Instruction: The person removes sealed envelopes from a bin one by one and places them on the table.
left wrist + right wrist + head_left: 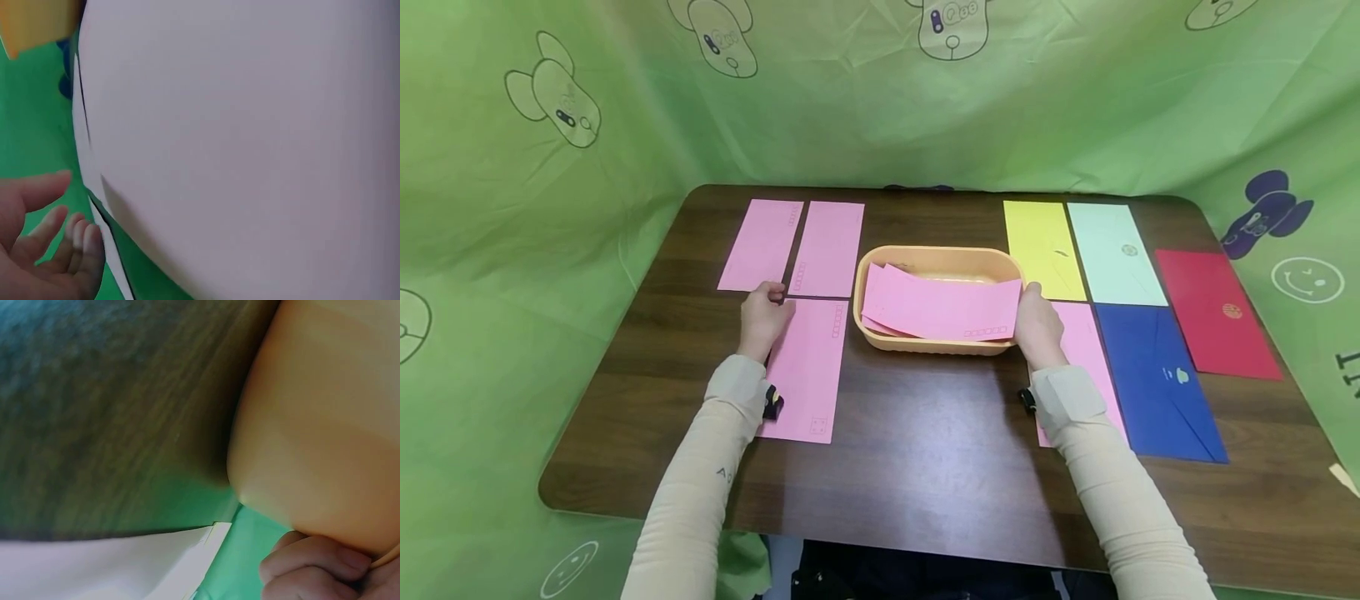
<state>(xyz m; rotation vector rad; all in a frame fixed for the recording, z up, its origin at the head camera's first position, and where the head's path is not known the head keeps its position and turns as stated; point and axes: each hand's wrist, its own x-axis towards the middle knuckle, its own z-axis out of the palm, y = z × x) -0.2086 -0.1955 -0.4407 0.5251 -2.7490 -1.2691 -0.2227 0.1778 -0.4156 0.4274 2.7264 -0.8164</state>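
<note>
A pale orange plastic basket (936, 348) stands mid-table with overlapping pink envelopes (947, 308) inside, propped toward its near side. My right hand (1039, 329) grips the basket's right end; the right wrist view shows curled fingers (315, 559) against the basket wall (312, 425). On the left, my left hand (765, 319) is over the upper left corner of a pink envelope (805, 375) lying flat. Its thumb and fingers (47, 234) are apart and loosely bent in the left wrist view, with nothing seen between them. Two more pink envelopes, the left one (762, 242) and the right one (827, 246), lie just beyond.
Flat on the right lie a yellow envelope (1043, 250), a pale mint one (1115, 254), a red one (1217, 312), a blue one (1161, 383) and a pink one (1086, 354) partly under my right arm. Green cloth (865, 108) hangs behind the brown table (917, 467).
</note>
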